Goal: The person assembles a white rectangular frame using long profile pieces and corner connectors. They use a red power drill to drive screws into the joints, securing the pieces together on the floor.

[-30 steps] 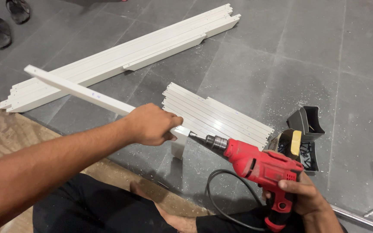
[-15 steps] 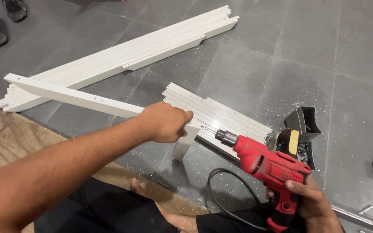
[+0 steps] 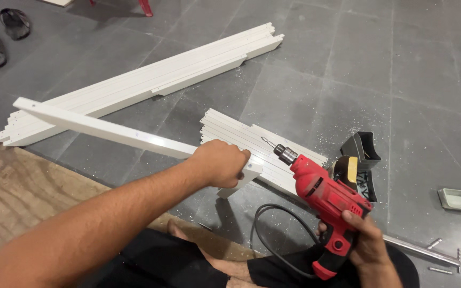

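Left hand [image 3: 221, 162]: fingers wrapped around one end of a long white strip [image 3: 108, 129], held above the floor [image 3: 316, 80]. Right hand [image 3: 366, 240]: fingers closed on the red drill [image 3: 324, 194] handle, bit just beside the strip's held end.

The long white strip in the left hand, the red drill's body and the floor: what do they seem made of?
Long white strip gripped by the left hand: smooth, glossy, sharp-edged; likely plastic or painted board, hard to tell which. Red drill in the right hand: moulded plastic body with a dull metal chuck. Floor: matt dark grey tiles with visible joints, probably stone or ceramic.
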